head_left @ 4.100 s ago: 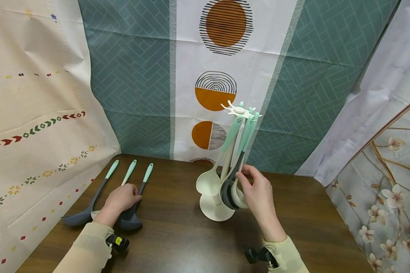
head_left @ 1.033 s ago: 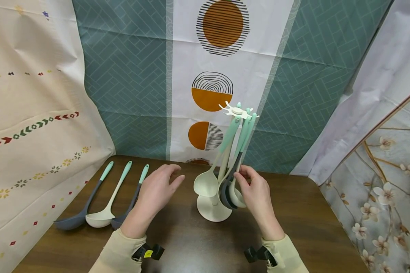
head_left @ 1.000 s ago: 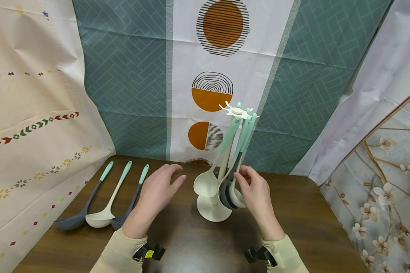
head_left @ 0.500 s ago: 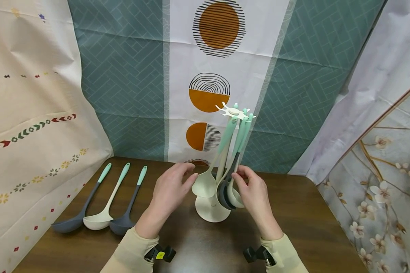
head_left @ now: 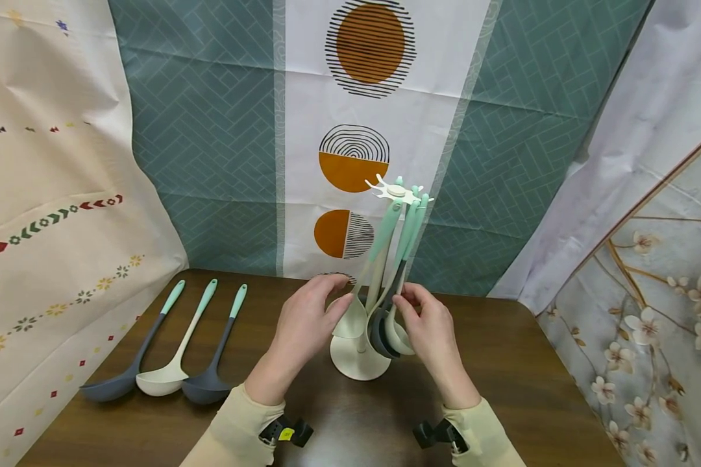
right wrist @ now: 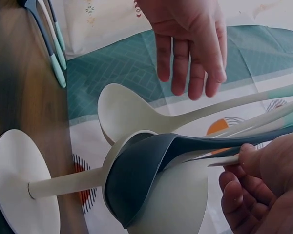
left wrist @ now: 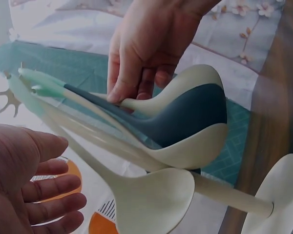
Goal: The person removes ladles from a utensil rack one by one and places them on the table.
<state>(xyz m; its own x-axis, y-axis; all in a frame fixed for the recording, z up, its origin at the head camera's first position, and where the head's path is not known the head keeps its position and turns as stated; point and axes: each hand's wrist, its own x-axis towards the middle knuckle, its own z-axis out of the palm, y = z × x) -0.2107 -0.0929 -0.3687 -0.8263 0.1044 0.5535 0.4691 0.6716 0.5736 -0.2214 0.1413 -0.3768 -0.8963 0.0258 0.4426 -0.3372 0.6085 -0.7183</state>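
Note:
A cream stand (head_left: 359, 366) with a hooked top (head_left: 396, 191) carries several ladles with mint handles. My right hand (head_left: 435, 324) pinches the thin neck of the rightmost cream ladle (head_left: 400, 337) between thumb and forefinger. Beside it hang a dark blue ladle (left wrist: 195, 114) and another cream one (left wrist: 190, 151). My left hand (head_left: 309, 324) is held by the leftmost cream ladle (left wrist: 154, 200), fingers extended and apart from its neck in the left wrist view. In the right wrist view, that left hand (right wrist: 195, 53) is above the same ladle, holding nothing.
At the left of the brown table (head_left: 473, 363) lie three ladles side by side: a dark one (head_left: 113, 386), a cream one (head_left: 162, 379) and another dark one (head_left: 207, 386). Patterned cloths (head_left: 210, 162) hang behind the table and along both sides.
My left hand has come away from the ladles lying at the left and moved right, up to the stand. My right hand keeps its pinch on the rightmost hanging ladle.

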